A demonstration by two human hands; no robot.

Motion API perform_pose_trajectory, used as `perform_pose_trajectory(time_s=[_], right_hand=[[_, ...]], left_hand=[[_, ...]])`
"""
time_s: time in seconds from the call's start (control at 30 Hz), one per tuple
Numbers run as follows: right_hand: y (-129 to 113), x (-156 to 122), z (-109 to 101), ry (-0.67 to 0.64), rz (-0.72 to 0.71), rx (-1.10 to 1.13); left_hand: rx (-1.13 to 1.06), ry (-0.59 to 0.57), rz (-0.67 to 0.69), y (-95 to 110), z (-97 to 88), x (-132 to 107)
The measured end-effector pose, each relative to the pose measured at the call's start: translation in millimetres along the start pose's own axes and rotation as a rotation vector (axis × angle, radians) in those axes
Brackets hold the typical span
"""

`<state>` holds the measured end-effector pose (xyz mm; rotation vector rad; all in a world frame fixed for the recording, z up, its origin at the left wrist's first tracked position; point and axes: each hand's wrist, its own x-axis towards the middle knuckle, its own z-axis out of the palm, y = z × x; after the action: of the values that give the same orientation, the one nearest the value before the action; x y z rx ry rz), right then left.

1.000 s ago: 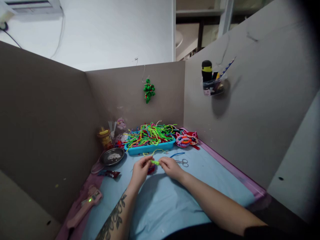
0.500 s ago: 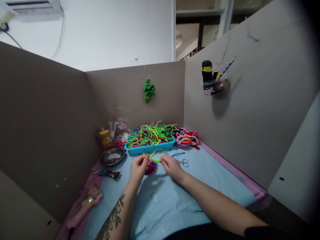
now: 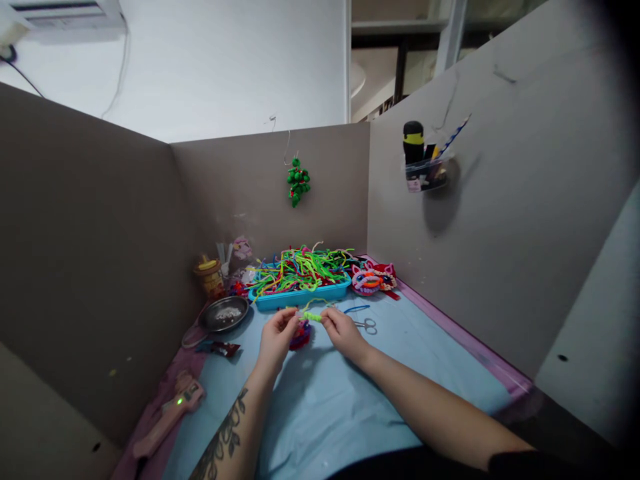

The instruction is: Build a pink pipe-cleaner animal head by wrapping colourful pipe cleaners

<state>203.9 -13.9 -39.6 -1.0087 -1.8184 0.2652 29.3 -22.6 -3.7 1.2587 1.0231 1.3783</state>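
Note:
Between my two hands a short bright-green coiled pipe cleaner (image 3: 313,317) is held up over the table. My left hand (image 3: 276,333) is closed in a pinch at its left end, thumb against fingers. My right hand (image 3: 345,331) has its fingers closed on the right end. Below and between the hands lies a red, purple and pink fuzzy piece (image 3: 301,336), partly hidden by my left hand. Scissors (image 3: 369,325) rest just right of my right hand, and a blue pipe cleaner (image 3: 357,308) lies behind them.
A blue tray (image 3: 305,297) heaped with coloured pipe cleaners stands at the back. Finished fuzzy pieces (image 3: 373,279) sit to its right. At left are a metal dish (image 3: 224,314), a jar (image 3: 210,277) and a pink glue gun (image 3: 173,415). Grey partitions (image 3: 240,180) enclose the table.
Both hands stay nearly in place. The left fingers have shifted slightly at the left end of the green coil, which shows a little differently between the hands.

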Motion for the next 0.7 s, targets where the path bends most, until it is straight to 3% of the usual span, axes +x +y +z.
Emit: perform_pose_trajectory(time_s=[0.3, 0.7], right_hand=[[-0.8, -0.7, -1.0, 0.008, -0.039, -0.048], [-1.0, -2.7, 1.3, 0.040, 0.036, -0.059]], left_hand=[[0.128, -0.160, -0.095, -6.4, -0.9, 1.6], [0.304, -0.078, 0.080, -9.3, -2.9, 2.5]])
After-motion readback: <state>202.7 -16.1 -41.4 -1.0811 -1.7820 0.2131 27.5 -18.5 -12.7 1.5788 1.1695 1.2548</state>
